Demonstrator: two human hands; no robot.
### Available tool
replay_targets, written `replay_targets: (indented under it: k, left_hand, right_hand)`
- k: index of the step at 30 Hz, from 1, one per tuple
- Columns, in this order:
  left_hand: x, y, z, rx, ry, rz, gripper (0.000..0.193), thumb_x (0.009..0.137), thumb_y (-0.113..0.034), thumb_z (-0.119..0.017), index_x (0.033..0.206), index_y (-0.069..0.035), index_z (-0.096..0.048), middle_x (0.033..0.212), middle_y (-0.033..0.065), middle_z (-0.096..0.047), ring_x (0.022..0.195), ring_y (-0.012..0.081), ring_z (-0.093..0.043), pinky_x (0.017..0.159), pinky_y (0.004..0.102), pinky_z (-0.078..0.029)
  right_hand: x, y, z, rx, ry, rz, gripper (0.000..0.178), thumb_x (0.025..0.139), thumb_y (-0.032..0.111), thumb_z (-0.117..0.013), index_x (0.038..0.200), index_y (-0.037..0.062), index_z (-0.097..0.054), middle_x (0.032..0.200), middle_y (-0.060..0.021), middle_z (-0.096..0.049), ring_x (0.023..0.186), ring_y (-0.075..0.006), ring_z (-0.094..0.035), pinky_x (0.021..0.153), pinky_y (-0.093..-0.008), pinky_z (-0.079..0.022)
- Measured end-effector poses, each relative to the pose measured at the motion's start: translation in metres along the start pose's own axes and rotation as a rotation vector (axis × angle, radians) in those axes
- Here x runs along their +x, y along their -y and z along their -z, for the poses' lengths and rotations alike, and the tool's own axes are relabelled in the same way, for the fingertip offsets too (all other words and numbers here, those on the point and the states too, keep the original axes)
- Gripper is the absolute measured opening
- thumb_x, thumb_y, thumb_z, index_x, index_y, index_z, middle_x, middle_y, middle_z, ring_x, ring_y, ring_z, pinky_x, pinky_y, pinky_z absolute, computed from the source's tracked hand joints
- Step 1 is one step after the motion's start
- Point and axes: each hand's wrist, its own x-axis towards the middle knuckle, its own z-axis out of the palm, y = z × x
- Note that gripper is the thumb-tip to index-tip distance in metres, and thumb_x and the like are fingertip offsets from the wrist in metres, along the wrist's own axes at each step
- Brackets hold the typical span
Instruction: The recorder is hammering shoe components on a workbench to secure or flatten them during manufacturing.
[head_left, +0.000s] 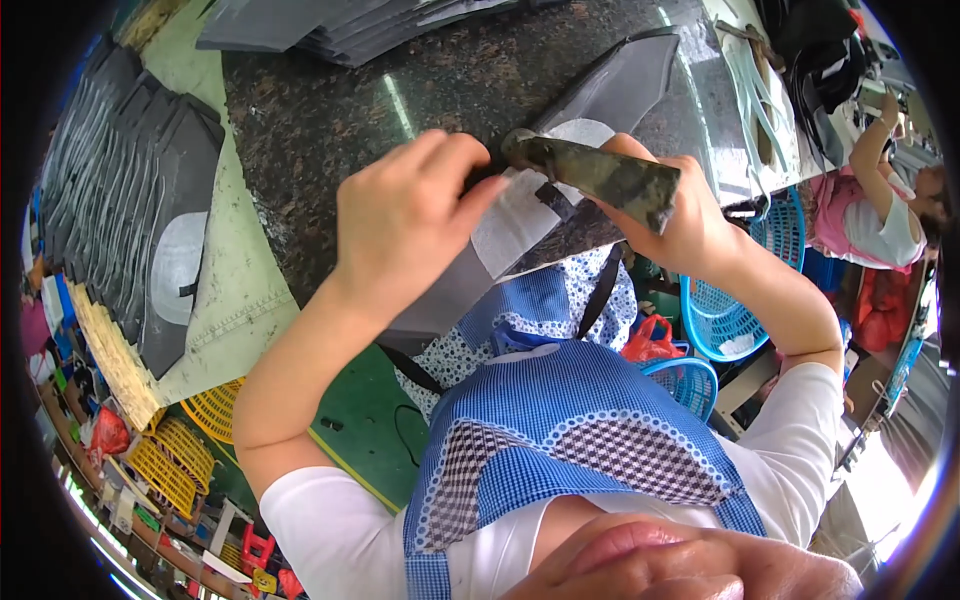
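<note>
A dark grey flat sheet piece with pale grey rounded patches lies slantwise across the speckled stone slab. My left hand, slightly blurred, has its fingers curled and thumb pressed at the piece's edge. A small black strip sits on the pale area between my hands. My right hand is closed around a hammer, whose worn, tapered metal head is over the piece. Its rounded end is close to my left fingertips. The hammer's handle is mostly hidden by my right hand.
Similar dark pieces lie overlapped in a row at the left. Another dark stack is at the far edge. Pale strips hang at the right, above a blue basket. A co-worker is farther right. Yellow baskets stand lower left.
</note>
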Motion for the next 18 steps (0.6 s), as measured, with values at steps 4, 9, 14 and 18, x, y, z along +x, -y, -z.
replay_targets:
  k: [4,9,14,18]
  left_hand:
    - [-0.007,0.009,-0.002,-0.27,-0.044,-0.102,0.02,0.081,-0.014,-0.076,0.098,-0.004,-0.073,0.077,0.0048,-0.057,0.075,0.0202,-0.061,0.06,0.0323,-0.051]
    - [-0.013,-0.005,-0.018,-0.072,-0.201,-0.198,0.014,0.078,-0.008,-0.077,0.089,-0.003,-0.069,0.077,0.004,-0.054,0.066,0.0191,-0.057,0.054,0.0313,-0.048]
    - [-0.007,-0.013,-0.02,0.079,-0.156,-0.146,0.014,0.081,-0.006,-0.076,0.085,-0.003,-0.063,0.076,0.0058,-0.052,0.067,0.0231,-0.058,0.058,0.0364,-0.049]
    - [-0.007,-0.007,0.003,-0.159,-0.011,-0.029,0.015,0.08,-0.005,-0.075,0.091,-0.001,-0.066,0.08,0.007,-0.057,0.072,0.0269,-0.06,0.067,0.0402,-0.05]
  right_hand:
    - [0.013,-0.01,0.004,0.204,-0.132,-0.289,0.019,0.098,0.011,-0.063,0.106,-0.0039,-0.056,0.063,-0.0065,-0.052,0.057,-0.0088,-0.047,0.049,-0.031,-0.037]
    - [0.009,0.006,0.01,-0.036,0.081,0.065,0.022,0.091,0.015,-0.07,0.102,0.0039,-0.055,0.063,-0.0191,-0.055,0.059,-0.0401,-0.06,0.049,-0.0455,-0.045]
    - [0.019,0.005,0.022,-0.053,-0.137,-0.202,0.021,0.094,0.018,-0.067,0.097,0.0031,-0.053,0.059,-0.0169,-0.051,0.052,-0.037,-0.056,0.047,-0.042,-0.042]
    - [0.003,0.01,0.005,-0.084,0.013,0.058,0.017,0.096,0.014,-0.065,0.096,0.0021,-0.053,0.058,-0.017,-0.05,0.049,-0.0346,-0.052,0.047,-0.0398,-0.04]
